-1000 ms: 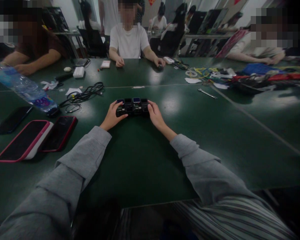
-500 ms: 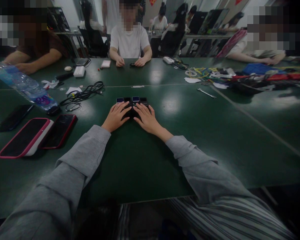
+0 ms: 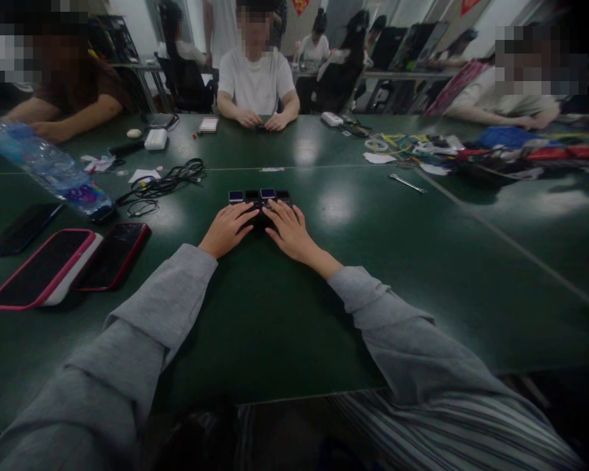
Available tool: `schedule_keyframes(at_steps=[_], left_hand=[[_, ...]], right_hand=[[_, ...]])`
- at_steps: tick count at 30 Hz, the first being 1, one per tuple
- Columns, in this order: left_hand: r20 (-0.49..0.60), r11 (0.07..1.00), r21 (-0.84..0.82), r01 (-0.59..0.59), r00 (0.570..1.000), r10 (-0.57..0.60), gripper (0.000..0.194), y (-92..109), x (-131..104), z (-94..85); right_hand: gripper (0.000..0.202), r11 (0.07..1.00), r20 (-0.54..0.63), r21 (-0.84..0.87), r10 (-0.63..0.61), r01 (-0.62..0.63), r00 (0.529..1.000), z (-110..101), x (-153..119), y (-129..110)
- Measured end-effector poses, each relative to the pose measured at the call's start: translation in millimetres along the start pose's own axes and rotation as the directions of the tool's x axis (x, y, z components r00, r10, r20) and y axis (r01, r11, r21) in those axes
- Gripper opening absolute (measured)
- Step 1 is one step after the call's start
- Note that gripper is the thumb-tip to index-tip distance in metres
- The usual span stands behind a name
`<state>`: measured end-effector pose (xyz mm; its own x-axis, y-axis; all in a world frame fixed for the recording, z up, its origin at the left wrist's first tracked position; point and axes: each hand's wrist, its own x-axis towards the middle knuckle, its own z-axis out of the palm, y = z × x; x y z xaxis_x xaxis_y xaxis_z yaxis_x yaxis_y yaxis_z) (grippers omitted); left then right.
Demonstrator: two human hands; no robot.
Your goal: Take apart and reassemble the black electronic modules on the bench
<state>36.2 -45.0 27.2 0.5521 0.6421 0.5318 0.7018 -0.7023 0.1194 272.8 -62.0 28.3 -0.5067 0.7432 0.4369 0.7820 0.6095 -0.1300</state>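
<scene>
Several small black devices with little screens [image 3: 267,193] stand side by side in a row on the green table [image 3: 275,314]. Over the left part of the row lies my left hand [image 3: 227,229], fingers stretched out and apart. My right hand [image 3: 290,230] rests on the right part in the same way, its fingers spread. Both hands touch the devices from the near side and cover their lower parts, so only the top edges and screens show. Neither hand is closed around anything.
To the left lie a pink-rimmed phone [image 3: 44,268], a red-edged phone [image 3: 115,255], a plastic bottle [image 3: 44,163] and black cables [image 3: 171,180]. A wrench [image 3: 407,184] and a tangle of wires [image 3: 402,144] lie right. Across the table, a person in white [image 3: 258,82] sits.
My hands stay over the devices, with only slight finger shifts. The hands of the person opposite have come closer together. The view has moved a little.
</scene>
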Motion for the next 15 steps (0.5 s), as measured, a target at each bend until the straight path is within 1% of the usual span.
schedule_keyframes(at_steps=[2,4,6,7,9,11,14,15], left_hand=[[-0.020,1.000,0.008,0.000,1.000,0.000,0.046,0.1,-0.1,-0.2],[-0.073,1.000,-0.006,0.018,0.997,-0.019,0.047,-0.4,0.0,-1.3],[-0.169,0.997,-0.052,0.064,0.983,-0.072,0.043,-1.8,0.4,-3.2],[-0.224,0.992,-0.085,0.095,0.968,-0.112,0.039,-3.2,0.5,-4.1],[-0.316,0.970,-0.168,0.176,0.923,-0.222,0.034,-7.7,0.6,-5.1],[-0.352,0.925,-0.269,0.267,0.867,-0.352,0.035,-14.9,0.0,-3.7],[-0.311,0.817,-0.430,0.384,0.787,-0.534,0.037,-28.2,-2.1,3.7],[-0.281,0.780,-0.477,0.406,0.770,-0.573,0.037,-32.5,-2.8,7.0]], right_hand=[[0.052,0.999,-0.027,-0.001,0.052,-0.052,0.998,-0.6,0.6,1.7],[0.059,0.990,-0.075,0.026,0.141,-0.139,0.987,1.0,1.1,6.8],[0.066,0.974,-0.093,0.083,0.217,-0.210,0.972,4.7,1.4,14.9],[0.068,0.966,-0.082,0.118,0.239,-0.229,0.968,7.0,1.4,19.5],[0.071,0.954,-0.041,0.187,0.246,-0.234,0.969,11.3,1.2,28.7],[0.072,0.945,-0.012,0.246,0.227,-0.217,0.974,14.1,0.9,36.2],[0.074,0.932,-0.001,0.311,0.198,-0.188,0.980,14.3,0.8,43.3],[0.073,0.927,0.003,0.329,0.188,-0.178,0.982,13.5,0.9,44.6]])
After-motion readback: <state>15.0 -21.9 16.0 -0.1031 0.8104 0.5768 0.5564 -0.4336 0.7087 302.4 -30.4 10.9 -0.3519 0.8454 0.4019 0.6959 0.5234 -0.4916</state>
